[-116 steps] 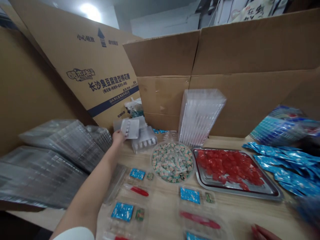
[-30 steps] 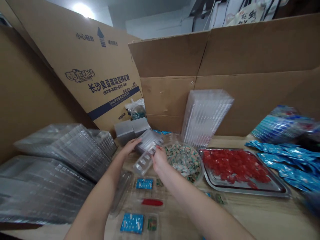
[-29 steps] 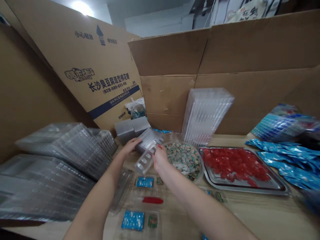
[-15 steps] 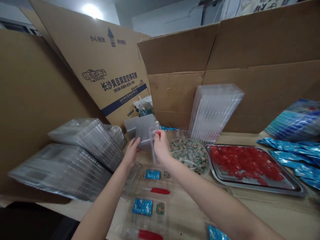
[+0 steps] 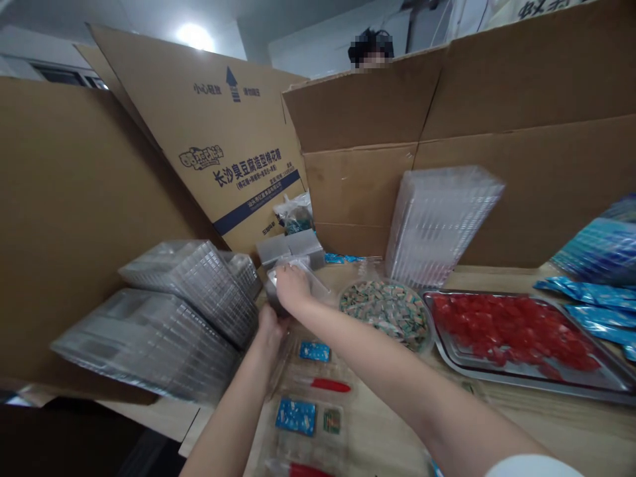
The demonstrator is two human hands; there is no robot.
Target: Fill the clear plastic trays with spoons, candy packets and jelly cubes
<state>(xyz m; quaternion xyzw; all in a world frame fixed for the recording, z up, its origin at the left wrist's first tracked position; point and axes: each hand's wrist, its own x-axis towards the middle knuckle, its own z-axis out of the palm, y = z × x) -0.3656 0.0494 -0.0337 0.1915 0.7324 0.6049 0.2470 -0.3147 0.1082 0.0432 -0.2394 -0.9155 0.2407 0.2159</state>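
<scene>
My right hand (image 5: pixel 292 288) is closed over the top of a clear plastic tray (image 5: pixel 317 281), its fingers bent and partly hidden. Lower and a little to the left, my left hand (image 5: pixel 271 326) grips the near side of the same tray, with its fingertips out of sight. Just behind them sit greyish translucent boxes (image 5: pixel 304 244). Nearer me, clear trays lie in a column, holding a blue sachet (image 5: pixel 295 416), a small green-and-tan packet (image 5: pixel 332 421) and a red-handled utensil (image 5: pixel 330 385), its other end hard to make out.
Stacked clear trays (image 5: pixel 169 331) lean at left; another clear stack (image 5: pixel 444 225) stands at back right. A round tub (image 5: pixel 427 338) of small packets, a metal tray (image 5: pixel 447 368) of red pieces and blue sachets (image 5: pixel 596 318) lie right. Cardboard walls (image 5: pixel 358 179) enclose the back; a person's head (image 5: pixel 371 50) shows beyond.
My right hand has moved left and down, over the clear tray, and my left hand has dropped lower. The plastic between them has come down. A person's head has appeared behind the cardboard.
</scene>
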